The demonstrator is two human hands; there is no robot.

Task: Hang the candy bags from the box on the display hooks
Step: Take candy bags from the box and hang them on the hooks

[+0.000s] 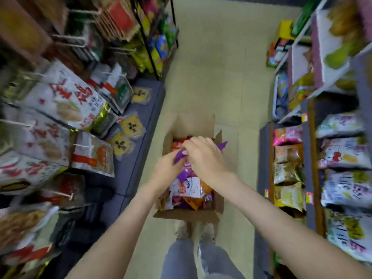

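From the head view I saw my left hand and right hand, fingers curled, gripping a crumpled purple plastic candy bag just above the mixed packets heaped in the open brown cardboard box.

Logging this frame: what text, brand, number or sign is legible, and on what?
Nothing reads reliably.
Large white hanging bags: red characters, motion-blurred.
Flat yellow packets: black characters, blurred.
Candy bags in brown cardboard box: print too small.
Orange shelf price tags: blurred.
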